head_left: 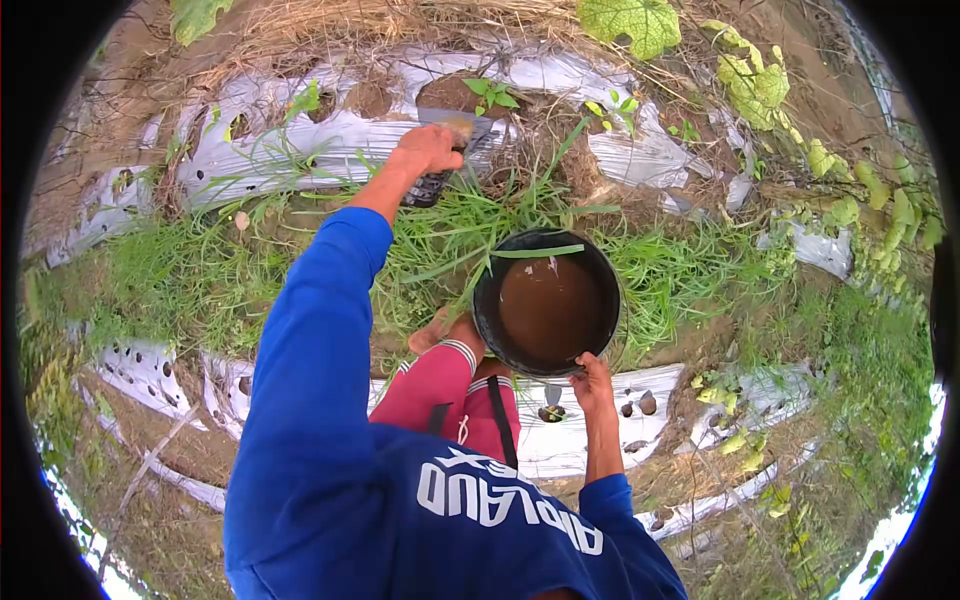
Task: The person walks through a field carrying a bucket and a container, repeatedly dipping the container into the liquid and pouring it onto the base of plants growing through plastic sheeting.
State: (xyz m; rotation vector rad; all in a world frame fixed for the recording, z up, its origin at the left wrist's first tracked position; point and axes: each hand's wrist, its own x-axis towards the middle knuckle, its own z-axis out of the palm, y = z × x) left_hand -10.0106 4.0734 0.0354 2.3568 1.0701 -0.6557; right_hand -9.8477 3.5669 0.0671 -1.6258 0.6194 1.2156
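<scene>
My left hand (430, 150) is closed round a dark object (425, 188), perhaps a small container, above the edge of the silvery plastic sheet (345, 145). A brownish, blurred patch shows beside its fingers, near a small green seedling (490, 94) in a hole of the sheet. My right hand (594, 382) grips the near rim of a black bucket (487, 315) that holds brown liquid (550, 305). A long grass blade (535, 252) lies across the bucket's far side. The bucket is over the grass, in front of my legs.
Green grass (670, 270) runs between two plastic-covered beds. A second sheet with holes (590, 435) lies beside my legs. Leafy vines (765, 85) stand at the upper right, and dry straw (300, 35) covers the ground at the far side.
</scene>
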